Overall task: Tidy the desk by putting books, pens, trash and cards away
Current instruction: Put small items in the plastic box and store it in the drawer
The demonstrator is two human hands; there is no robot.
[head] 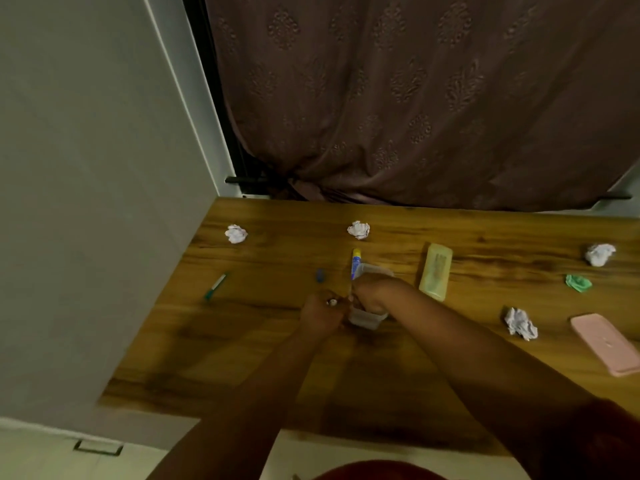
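Clear plastic container [367,318] mid-desk [242,358] | right hand [375,294] fingers curled over its rim | left hand [320,311] beside container, pinching something small | green pen [215,286] well left of container

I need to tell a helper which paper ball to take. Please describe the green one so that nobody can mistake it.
Start from the wooden desk and go to its right side. The green paper ball lies there, between a white paper ball behind it and the pink phone in front. It is the only crumpled ball that is not white.
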